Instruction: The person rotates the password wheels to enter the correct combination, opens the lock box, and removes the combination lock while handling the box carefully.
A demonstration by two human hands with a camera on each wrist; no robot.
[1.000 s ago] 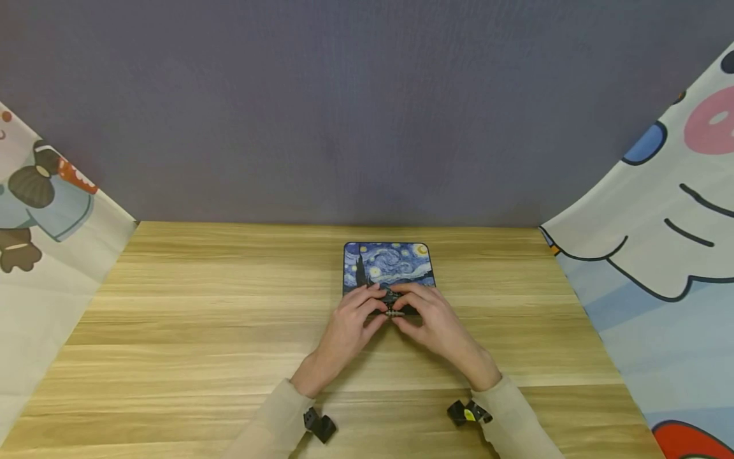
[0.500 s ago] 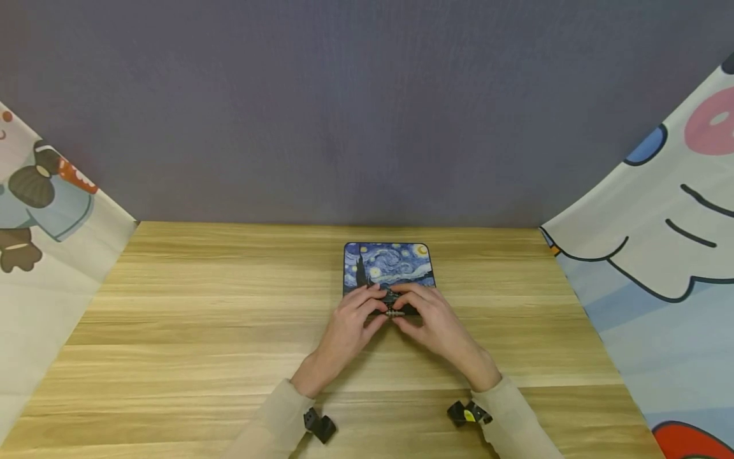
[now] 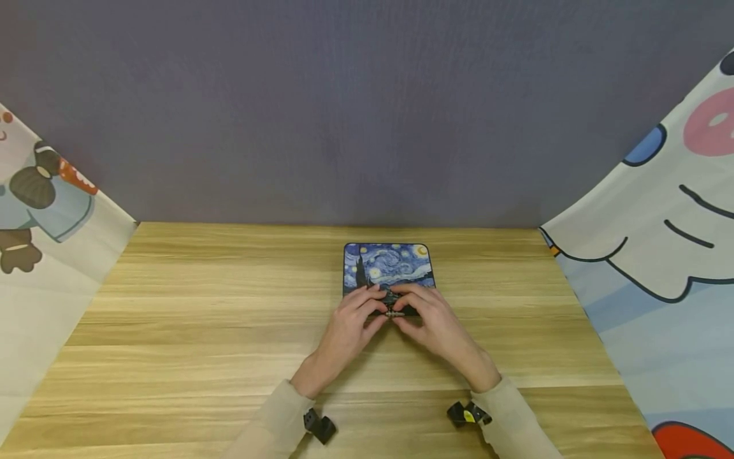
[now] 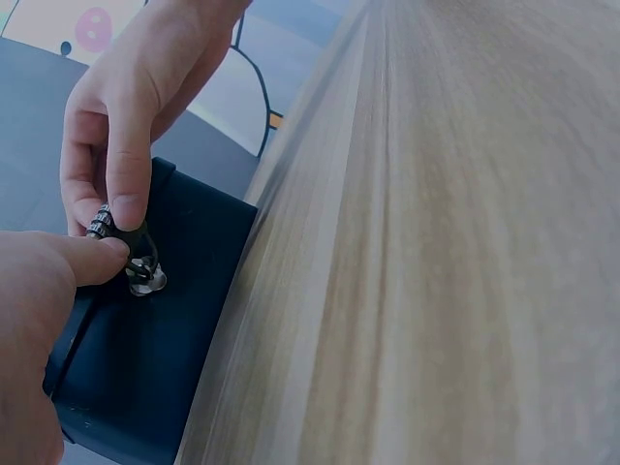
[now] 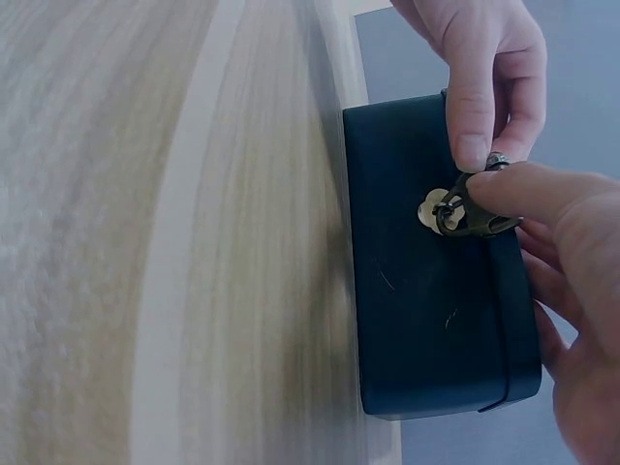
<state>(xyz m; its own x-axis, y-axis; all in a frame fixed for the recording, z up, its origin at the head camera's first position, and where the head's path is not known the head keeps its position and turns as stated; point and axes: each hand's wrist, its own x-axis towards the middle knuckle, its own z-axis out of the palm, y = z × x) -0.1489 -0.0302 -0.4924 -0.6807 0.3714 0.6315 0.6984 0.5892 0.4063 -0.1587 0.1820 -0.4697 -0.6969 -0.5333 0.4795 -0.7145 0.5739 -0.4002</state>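
Observation:
A small box (image 3: 392, 261) with a swirling blue starry-sky picture on its lid sits on the wooden table. Its dark teal front (image 5: 426, 320) shows in the right wrist view, with a flower-shaped metal clasp plate (image 5: 434, 207). A bronze combination padlock (image 5: 477, 227) hangs there, its shackle looped at the clasp. My left hand (image 3: 350, 322) pinches one end of the padlock between thumb and fingers, and my right hand (image 3: 432, 319) pinches the other end. Number dials (image 4: 99, 223) appear between the fingertips in the left wrist view. The lid is down.
The wooden table (image 3: 201, 338) extends on both sides of the box, with a grey wall panel (image 3: 344, 115) behind it. Printed cartoon curtains flank the left (image 3: 63, 306) and right (image 3: 659, 331) edges. Black wrist cameras are strapped at both sleeves.

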